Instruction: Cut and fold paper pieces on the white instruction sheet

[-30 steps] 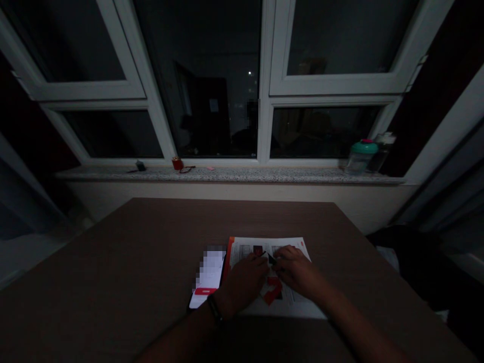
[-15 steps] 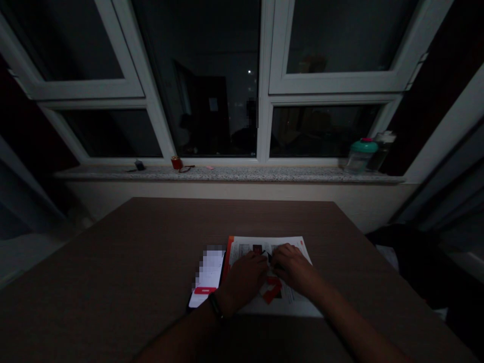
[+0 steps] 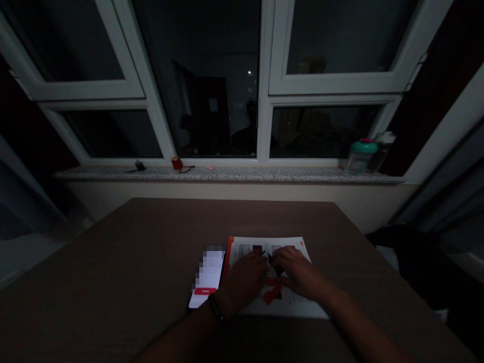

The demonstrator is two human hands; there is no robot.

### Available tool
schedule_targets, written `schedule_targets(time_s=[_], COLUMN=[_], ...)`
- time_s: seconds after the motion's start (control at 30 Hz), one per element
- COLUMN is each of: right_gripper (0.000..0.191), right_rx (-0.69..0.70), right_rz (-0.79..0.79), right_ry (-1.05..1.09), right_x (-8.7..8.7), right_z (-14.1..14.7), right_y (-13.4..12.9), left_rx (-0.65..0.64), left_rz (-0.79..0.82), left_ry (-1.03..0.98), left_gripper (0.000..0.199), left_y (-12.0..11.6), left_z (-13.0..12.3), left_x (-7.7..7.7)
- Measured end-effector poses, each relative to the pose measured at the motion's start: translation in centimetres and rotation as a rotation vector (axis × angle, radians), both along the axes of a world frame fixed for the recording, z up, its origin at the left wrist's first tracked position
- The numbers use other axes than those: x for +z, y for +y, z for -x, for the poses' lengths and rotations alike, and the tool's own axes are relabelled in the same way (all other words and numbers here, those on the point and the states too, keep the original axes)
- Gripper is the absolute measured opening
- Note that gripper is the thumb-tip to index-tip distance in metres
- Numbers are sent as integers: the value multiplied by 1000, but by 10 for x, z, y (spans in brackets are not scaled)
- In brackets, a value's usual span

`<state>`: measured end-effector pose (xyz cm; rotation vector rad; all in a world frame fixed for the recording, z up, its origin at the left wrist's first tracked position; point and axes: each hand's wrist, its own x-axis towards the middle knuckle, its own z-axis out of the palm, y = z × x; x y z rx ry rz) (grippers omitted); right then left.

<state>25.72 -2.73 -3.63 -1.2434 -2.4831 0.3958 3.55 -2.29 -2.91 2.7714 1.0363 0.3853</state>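
On the table lies a printed booklet with an orange spine edge, and both hands are over it. My left hand, with a dark band at the wrist, has its fingers bent down onto a small white-and-black piece of paper. At the right side of that piece is my right hand, its fingertips touching the edge and its thumb apart from them. A dark patch shows in the gap between thumb and fingers. Below the hands lies a red-orange piece, partly hidden; I cannot tell whether it joins the white-and-black paper.
A lit phone lies left of the booklet on the brown table. Along the granite windowsill stand a small red jar, a dark small object and a teal-lidded bottle beside another clear bottle.
My right hand has shifted slightly, and its thumb has come away from the fingers, uncovering a dark patch. My left hand stays nearly in place.
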Motion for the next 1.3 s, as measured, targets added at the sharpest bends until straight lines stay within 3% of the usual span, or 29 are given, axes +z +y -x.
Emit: schedule_targets(time_s=[0.13,0.83,1.17,1.3], right_gripper=[33,31,23,23], right_rx=[10,-20,-206,-342], right_rz=[15,-50,-159,-122], right_ry=[-16,-40,-2,21], right_x=[2,3,-2,-6], right_z=[0,3,-9,-16], right_y=[-1,-1,8,12], left_rx=[26,18,53,36], left_rz=[17,37,41,43], left_ry=[-2,-41,-8,-20], left_gripper=[26,19,9,5], left_y=[-1,3,0,0], left_z=[0,0,0,1], left_x=[2,-5,-2,-1])
